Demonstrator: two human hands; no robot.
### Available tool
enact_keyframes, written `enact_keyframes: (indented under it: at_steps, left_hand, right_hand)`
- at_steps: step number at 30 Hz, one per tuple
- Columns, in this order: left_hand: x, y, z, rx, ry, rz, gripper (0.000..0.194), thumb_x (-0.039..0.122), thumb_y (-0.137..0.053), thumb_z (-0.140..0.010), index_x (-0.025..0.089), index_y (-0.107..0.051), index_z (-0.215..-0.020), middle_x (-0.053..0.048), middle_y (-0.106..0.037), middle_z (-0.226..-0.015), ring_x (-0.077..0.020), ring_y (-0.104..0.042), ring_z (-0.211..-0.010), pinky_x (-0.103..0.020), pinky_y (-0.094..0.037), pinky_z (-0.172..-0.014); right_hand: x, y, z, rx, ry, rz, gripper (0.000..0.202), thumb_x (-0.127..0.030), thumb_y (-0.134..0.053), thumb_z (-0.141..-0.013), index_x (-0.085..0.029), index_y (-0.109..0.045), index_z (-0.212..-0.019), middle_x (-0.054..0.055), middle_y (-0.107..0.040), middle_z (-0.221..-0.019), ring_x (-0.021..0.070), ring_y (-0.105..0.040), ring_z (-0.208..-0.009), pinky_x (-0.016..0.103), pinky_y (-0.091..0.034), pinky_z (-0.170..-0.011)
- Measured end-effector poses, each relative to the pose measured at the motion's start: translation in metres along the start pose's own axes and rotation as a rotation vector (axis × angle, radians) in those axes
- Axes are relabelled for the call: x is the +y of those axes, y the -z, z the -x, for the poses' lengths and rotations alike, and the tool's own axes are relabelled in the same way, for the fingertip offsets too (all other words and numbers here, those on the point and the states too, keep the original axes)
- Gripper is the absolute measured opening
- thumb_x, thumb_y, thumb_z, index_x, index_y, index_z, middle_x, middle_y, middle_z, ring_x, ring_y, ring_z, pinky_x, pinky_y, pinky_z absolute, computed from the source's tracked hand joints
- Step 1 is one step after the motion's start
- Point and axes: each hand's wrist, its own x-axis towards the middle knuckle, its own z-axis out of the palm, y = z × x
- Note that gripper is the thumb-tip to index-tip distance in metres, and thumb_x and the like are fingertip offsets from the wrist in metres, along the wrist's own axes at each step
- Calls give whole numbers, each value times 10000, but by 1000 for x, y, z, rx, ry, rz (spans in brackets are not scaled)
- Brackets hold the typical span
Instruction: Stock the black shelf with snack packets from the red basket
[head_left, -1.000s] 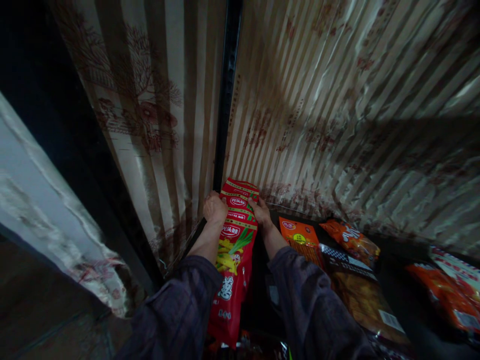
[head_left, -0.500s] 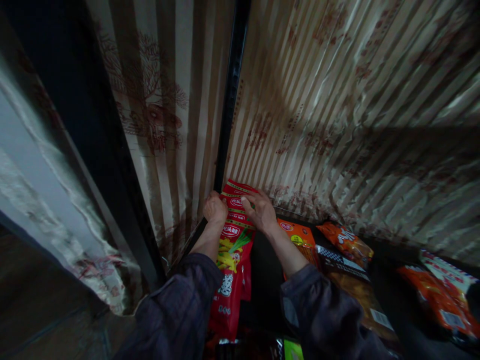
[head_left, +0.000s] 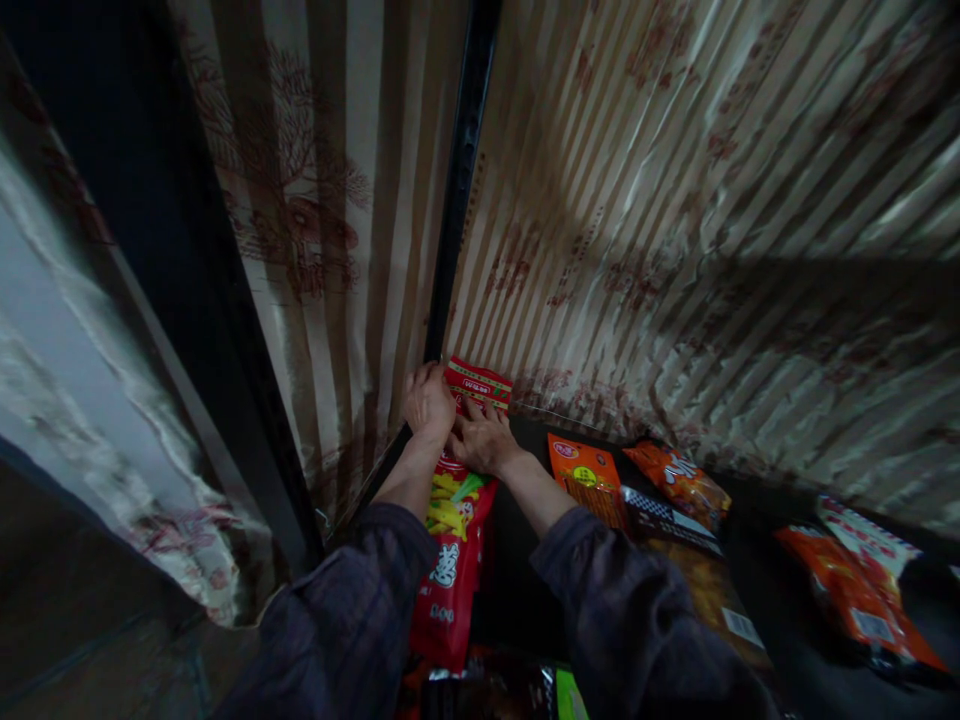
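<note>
Red snack bags [head_left: 450, 600] with yellow and green printing lie overlapped in the shelf corner, their top ends against the back covering. At the upper left edge of these bags, my left hand [head_left: 430, 402] is closed, with its fingers curled against the packaging and partly hidden. My right hand [head_left: 484, 442] rests on the front of the bags below their top edge, fingers apart and laid flat. The two hands are side by side, almost touching. Part of the bags' upper print is covered by my right hand.
Right of the bags, an orange snack packet [head_left: 589, 480], a dark packet with a clear window [head_left: 694, 580] and a shiny orange bag [head_left: 679, 480] lie on the black shelf [head_left: 517, 590]. More orange packets [head_left: 855, 590] are farther right. A dark upright post [head_left: 459, 180] marks the corner between patterned curtains.
My right hand has moved left and down, from the right edge of the red snack bags onto their front. My left hand has shifted slightly up at the left edge.
</note>
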Motion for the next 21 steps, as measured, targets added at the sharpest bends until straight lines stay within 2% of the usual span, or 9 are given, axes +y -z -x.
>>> enact_keyframes:
  at_steps: [1,3,5,6,8,11,16,19,21]
  left_hand:
    - [3,-1,-1,-35,-98,4,400,126,-393,-906,190,-627,-1223,-91,-601,-1356,-227,-508,-1284,-374,-412,-1066]
    - [10,-5,-3,-207,-201,-28,397,180,-393,-927,173,-606,-1263,-93,-559,-1412,-215,-442,-1352,-368,-349,-1128]
    - [15,-10,-6,-370,-179,-88,410,246,-389,-944,128,-591,-1280,-139,-547,-1418,-241,-425,-1372,-396,-326,-1141]
    - [17,-12,-8,-410,-154,-111,427,275,-377,-952,109,-585,-1286,-162,-537,-1424,-259,-420,-1377,-418,-324,-1139]
    - [19,-16,-12,-429,-137,-130,454,306,-346,-963,103,-577,-1297,-176,-507,-1449,-280,-403,-1389,-455,-311,-1139]
    - [18,-19,-18,-456,-142,-148,460,309,-309,-972,148,-579,-1308,-134,-492,-1474,-261,-395,-1396,-455,-271,-1157]
    - [12,-27,-20,-489,-95,-174,474,328,-273,-976,187,-661,-1208,-121,-601,-1366,-259,-508,-1307,-430,-359,-1100]
    - [12,-25,-19,-459,-73,-178,444,298,-301,-961,209,-699,-1136,-117,-646,-1303,-268,-555,-1255,-434,-400,-1058]
    - [16,-20,-16,-417,-72,-175,424,269,-324,-950,192,-708,-1112,-129,-657,-1282,-273,-556,-1252,-448,-373,-1080]
  right_hand:
    - [1,0,-1,-9,5,0,570,-506,-407,-932,-319,-395,-1470,55,-279,-1606,399,-211,-1465,594,-205,-1139]
    - [2,-1,-1,2,0,7,637,-501,-432,-922,-265,-334,-1505,90,-277,-1603,389,-189,-1471,571,-183,-1154]
    - [3,-2,1,30,-3,17,688,-494,-451,-916,-219,-287,-1525,114,-269,-1603,372,-185,-1475,539,-166,-1168]
    - [2,-3,1,39,0,18,681,-492,-450,-919,-219,-294,-1522,112,-270,-1603,367,-192,-1473,533,-162,-1170]
    - [2,-3,2,34,17,11,611,-493,-430,-932,-262,-364,-1493,89,-299,-1595,366,-220,-1463,548,-164,-1163]
    - [2,-2,2,11,32,0,531,-504,-398,-947,-306,-458,-1436,75,-368,-1564,371,-255,-1448,582,-173,-1145]
    - [0,-2,2,23,22,9,600,-549,-361,-949,-260,-403,-1473,115,-348,-1568,383,-233,-1453,583,-183,-1139]
    - [-1,-2,3,32,9,28,602,-553,-360,-943,-250,-427,-1459,124,-344,-1568,388,-258,-1442,586,-202,-1134]
    - [-2,-2,3,34,3,42,577,-518,-380,-940,-241,-454,-1441,125,-357,-1561,380,-279,-1434,575,-223,-1133]
